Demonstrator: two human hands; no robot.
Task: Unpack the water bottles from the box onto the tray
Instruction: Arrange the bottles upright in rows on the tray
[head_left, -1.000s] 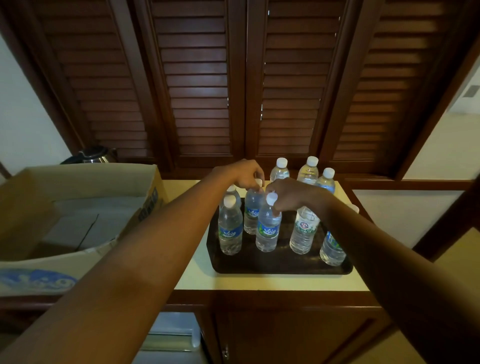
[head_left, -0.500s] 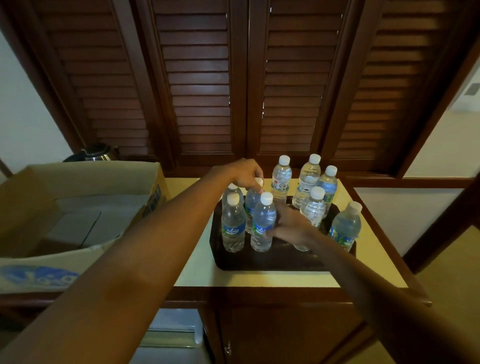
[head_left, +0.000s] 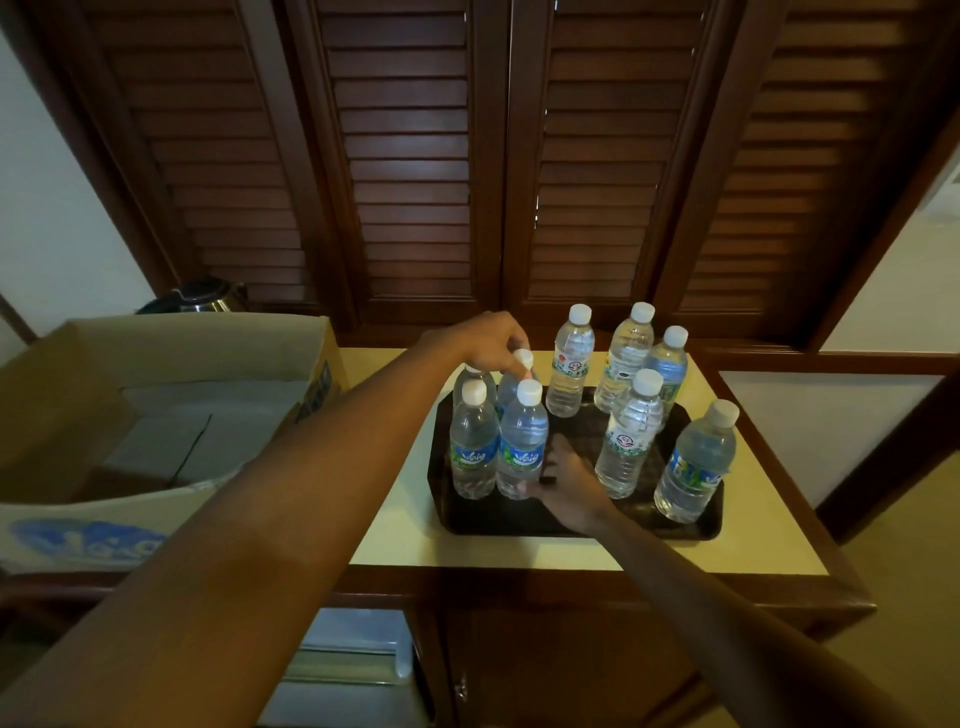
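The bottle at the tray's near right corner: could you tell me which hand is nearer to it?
Right. The right hand rests low on the tray, left of that bottle; the left hand grips a cap at the far left.

head view, looking down (close), forward

**Louvered doors stand over a cream-topped desk**

Dark wooden louvered doors (head_left: 415, 171) fill the wall behind a desk (head_left: 769, 530) with a cream top and a brown wooden edge. A dark kettle (head_left: 200, 297) with a shiny body sits at the back left, beside a white wall (head_left: 57, 218). Beneath the desk top, a cabinet door (head_left: 561, 670) is closed, and a pale appliance (head_left: 353, 670) shows in the opening to its left.
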